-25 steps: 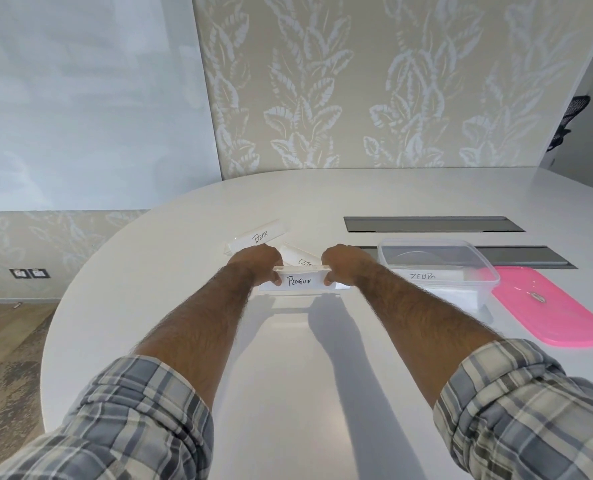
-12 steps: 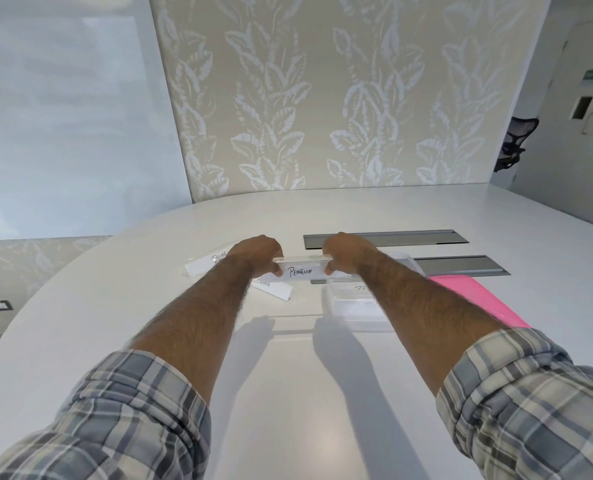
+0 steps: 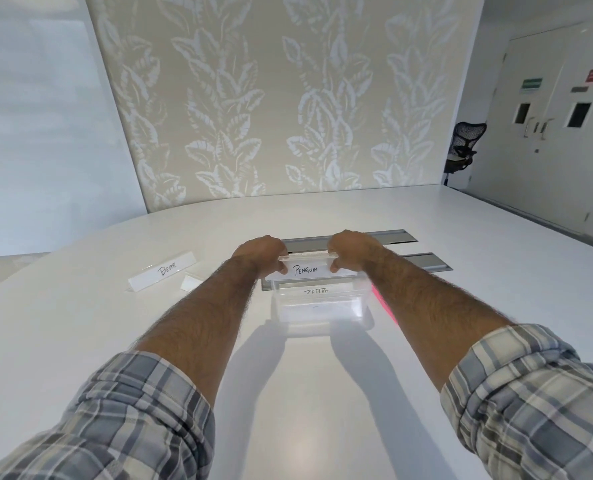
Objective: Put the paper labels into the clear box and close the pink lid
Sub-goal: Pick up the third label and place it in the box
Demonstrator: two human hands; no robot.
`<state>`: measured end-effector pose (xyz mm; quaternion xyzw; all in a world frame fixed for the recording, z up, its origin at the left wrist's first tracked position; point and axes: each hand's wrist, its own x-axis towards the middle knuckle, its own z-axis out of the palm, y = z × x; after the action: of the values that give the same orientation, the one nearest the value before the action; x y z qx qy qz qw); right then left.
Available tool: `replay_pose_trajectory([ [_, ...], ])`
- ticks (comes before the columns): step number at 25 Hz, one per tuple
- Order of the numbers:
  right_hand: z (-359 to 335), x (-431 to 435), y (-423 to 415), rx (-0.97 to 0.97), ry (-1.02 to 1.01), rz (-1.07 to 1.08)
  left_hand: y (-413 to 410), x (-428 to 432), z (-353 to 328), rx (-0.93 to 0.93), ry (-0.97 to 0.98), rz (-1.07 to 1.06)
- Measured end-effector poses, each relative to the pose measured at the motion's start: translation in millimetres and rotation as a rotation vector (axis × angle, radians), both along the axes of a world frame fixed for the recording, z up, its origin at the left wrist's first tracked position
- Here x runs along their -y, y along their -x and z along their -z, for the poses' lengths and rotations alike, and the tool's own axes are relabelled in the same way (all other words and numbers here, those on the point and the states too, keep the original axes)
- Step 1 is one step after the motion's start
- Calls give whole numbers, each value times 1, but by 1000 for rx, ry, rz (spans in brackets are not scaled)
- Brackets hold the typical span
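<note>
We observe the left hand (image 3: 260, 252) and the right hand (image 3: 350, 249) each closed on one end of the "Penguin" label (image 3: 307, 270), pinching it between fingers and thumb. The label is held level, lifted above the far part of the clear box (image 3: 319, 308), which stands open on the white table (image 3: 80, 323). Inside the box we note a label marked "Zebra" (image 3: 316, 291). A sliver of the pink lid (image 3: 385, 303) shows just right of the box, mostly hidden behind the right forearm. The "Bear" label (image 3: 165, 270) lies on the table to the left, well apart from the box, with another small label (image 3: 191, 283) just beside it, its writing unreadable.
</note>
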<state>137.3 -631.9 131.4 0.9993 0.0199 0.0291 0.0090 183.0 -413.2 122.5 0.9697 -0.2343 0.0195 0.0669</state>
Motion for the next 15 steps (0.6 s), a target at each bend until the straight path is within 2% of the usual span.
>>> replay_pose_trajectory([
  [9, 20, 40, -8, -40, -13, -4, -15, 38, 23, -93, 17, -14],
  [15, 35, 36, -20, -101, -18, -51, -21, 34, 32, -112, -85, -8],
])
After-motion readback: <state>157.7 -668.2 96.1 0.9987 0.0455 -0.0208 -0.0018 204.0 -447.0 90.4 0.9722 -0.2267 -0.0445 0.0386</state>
